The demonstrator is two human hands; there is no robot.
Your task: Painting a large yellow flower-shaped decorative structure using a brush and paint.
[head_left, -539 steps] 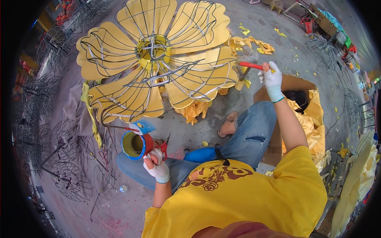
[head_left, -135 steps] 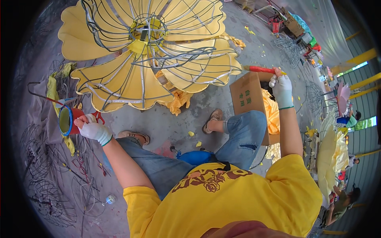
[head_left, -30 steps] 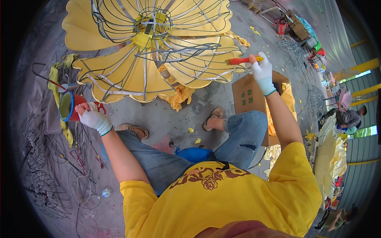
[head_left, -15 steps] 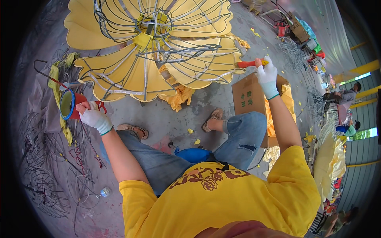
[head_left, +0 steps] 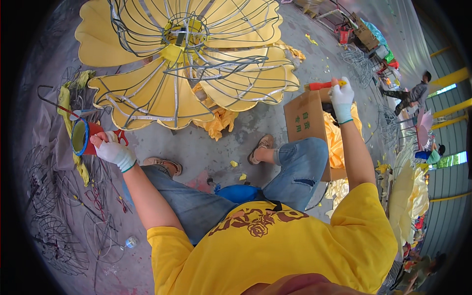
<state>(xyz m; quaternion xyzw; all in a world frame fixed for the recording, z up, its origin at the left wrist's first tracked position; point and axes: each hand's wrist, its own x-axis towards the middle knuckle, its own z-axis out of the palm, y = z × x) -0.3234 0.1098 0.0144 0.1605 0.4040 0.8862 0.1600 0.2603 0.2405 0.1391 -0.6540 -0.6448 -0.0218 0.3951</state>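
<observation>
Left hand (head_left: pixel 114 151), gloved, was out at the left edge, fingers clamped on the handle of a small red cup (head_left: pixel 84 137) with a blue rim. Right hand (head_left: pixel 341 97) was up by the cardboard box (head_left: pixel 307 120), fingers wrapped around an orange-handled brush (head_left: pixel 322 85), just short of the big yellow wire-frame flower (head_left: pixel 191 69) on the floor. The brush looked light and stiff, best gripped mid-handle; the cup probably sloshed, so the handle suited it. Bristles were too small to make out, and the cup's contents stayed hidden. 1 glove covered most of the brush's grip.
</observation>
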